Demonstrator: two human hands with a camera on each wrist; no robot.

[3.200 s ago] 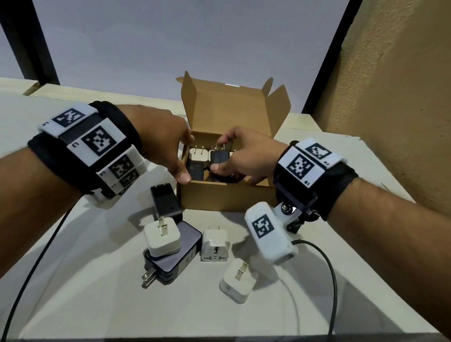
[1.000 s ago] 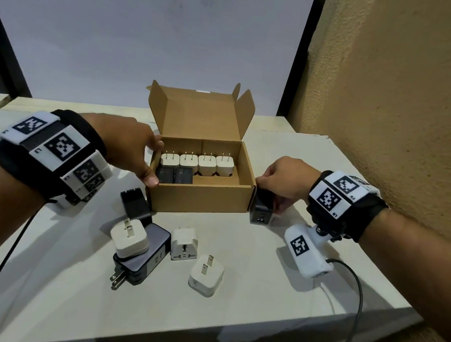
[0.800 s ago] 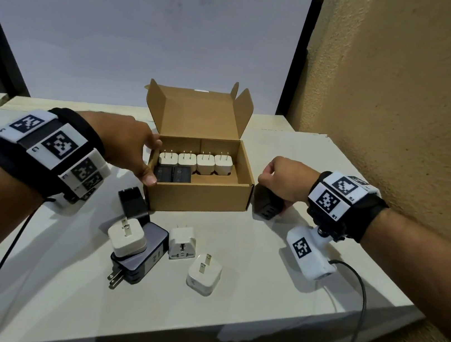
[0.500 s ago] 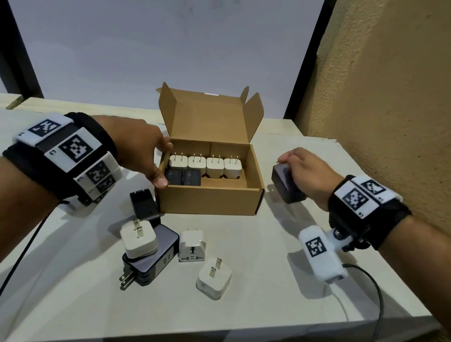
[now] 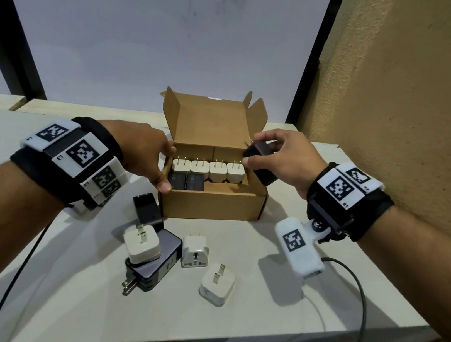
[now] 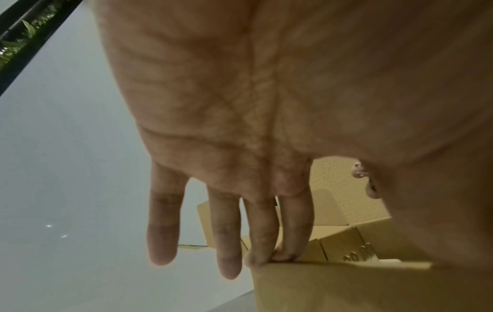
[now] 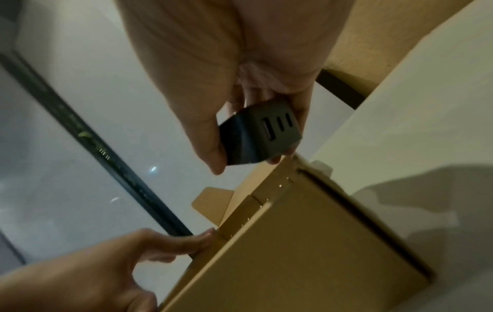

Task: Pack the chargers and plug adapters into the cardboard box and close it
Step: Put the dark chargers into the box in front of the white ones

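The open cardboard box (image 5: 212, 208) stands mid-table with its lid upright. Inside, several white chargers (image 5: 209, 170) line the back, prongs up, and two black chargers (image 5: 186, 181) lie front left. My left hand (image 5: 164, 167) rests against the box's left wall; in the left wrist view two straight fingertips (image 6: 277, 253) touch its rim. My right hand (image 5: 251, 149) grips a black charger (image 5: 262, 150) above the box's back right corner. The right wrist view shows that black charger (image 7: 261, 135) pinched between thumb and fingers, its ports facing the camera.
In front of the box lie a black charger (image 5: 148, 212), a white charger (image 5: 141, 246) atop a dark grey one (image 5: 153, 271), a white plug adapter (image 5: 195, 252) and another white charger (image 5: 216, 285). A tan wall (image 5: 403, 109) stands on the right. The table's front edge (image 5: 251, 341) is close.
My right hand picked up the black charger from the table to the right of the box and carried it up over the box's back right corner. The left hand stayed on the box.
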